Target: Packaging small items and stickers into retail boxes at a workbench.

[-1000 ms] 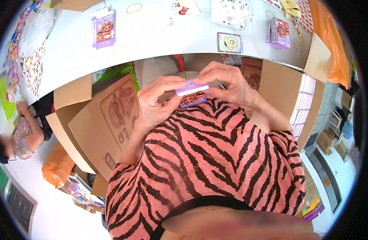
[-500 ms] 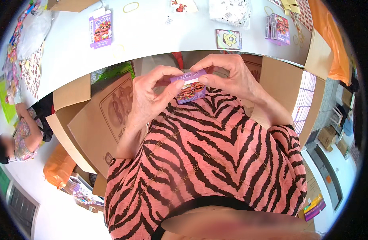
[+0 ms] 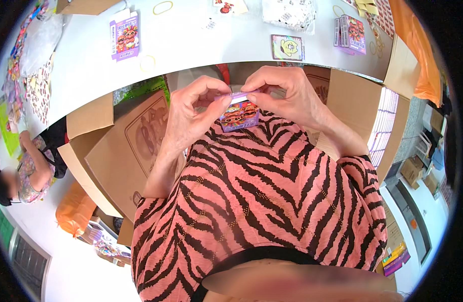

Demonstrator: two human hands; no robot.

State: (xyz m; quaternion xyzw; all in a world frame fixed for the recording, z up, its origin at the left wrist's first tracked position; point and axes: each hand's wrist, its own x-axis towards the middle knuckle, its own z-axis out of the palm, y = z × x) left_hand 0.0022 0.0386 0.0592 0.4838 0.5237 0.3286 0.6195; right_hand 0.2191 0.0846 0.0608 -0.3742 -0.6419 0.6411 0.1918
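Observation:
Between my two hands, in front of my chest, is a small purple card box (image 3: 240, 116) with cartoon figures on its face. My left hand (image 3: 193, 108) pinches its upper left corner with thumb and finger. At the upper right corner my right hand (image 3: 287, 93) grips it the same way. Both thumbs press at the box's top flap, which lies folded partly down with a white strip showing under it. The fingertips behind the box are hidden.
On the white table (image 3: 186, 40) lie a flat purple carton (image 3: 125, 38), a cartoon card pack (image 3: 287, 48), a stack of purple boxes (image 3: 352, 35) and a clear bag (image 3: 290, 15). Open cardboard boxes (image 3: 125, 136) flank me. A person (image 3: 32, 166) sits at the far left.
The box's top flap has tipped back and down under my thumbs, so its printed side shows less. Both hands stay almost in place.

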